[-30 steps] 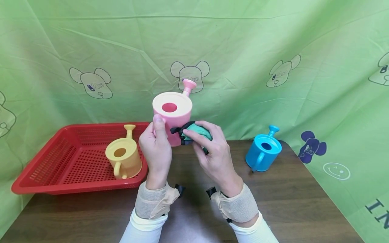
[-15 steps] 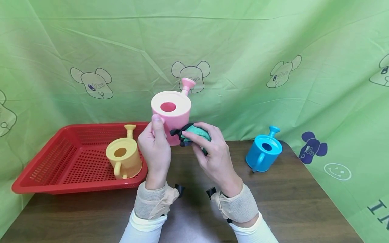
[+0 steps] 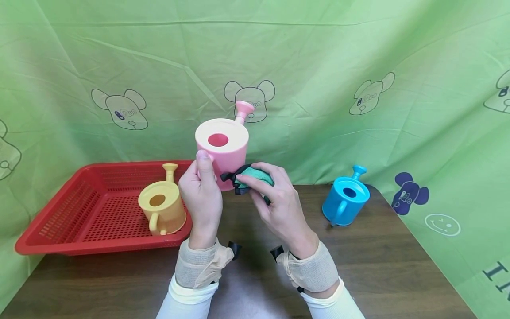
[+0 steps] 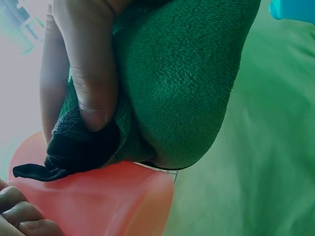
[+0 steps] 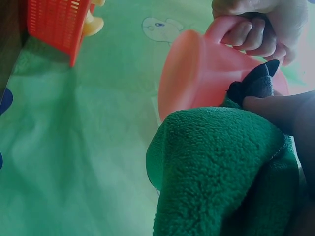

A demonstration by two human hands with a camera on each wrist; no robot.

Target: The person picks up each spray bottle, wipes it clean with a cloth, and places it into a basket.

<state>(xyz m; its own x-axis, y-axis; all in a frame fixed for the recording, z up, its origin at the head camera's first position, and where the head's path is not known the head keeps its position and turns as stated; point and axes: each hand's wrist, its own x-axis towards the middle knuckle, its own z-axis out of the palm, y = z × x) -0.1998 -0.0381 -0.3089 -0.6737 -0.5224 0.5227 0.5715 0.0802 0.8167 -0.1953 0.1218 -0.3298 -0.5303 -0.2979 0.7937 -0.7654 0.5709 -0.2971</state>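
Note:
A pink watering can (image 3: 229,161) is held up above the table, its spout pointing away to the back right. My left hand (image 3: 205,195) grips it by the handle, thumb on top; the right wrist view shows the fingers curled through that handle. My right hand (image 3: 280,206) pinches a bunched green cloth (image 3: 258,175) with a black edge. The cloth touches the right side of the can's body, as the left wrist view also shows with the green cloth (image 4: 182,83) against the pink wall. The far side of the can is hidden.
A red perforated basket (image 3: 91,246) stands at the left with a yellow watering can (image 3: 169,212) inside. On the right of the brown table (image 3: 378,270) stands a blue watering can (image 3: 344,201). A green printed curtain (image 3: 311,53) hangs behind.
The pink watering can and my left hand have shifted slightly left and up. My right hand has moved slightly left and down with the cloth, which stays against the can.

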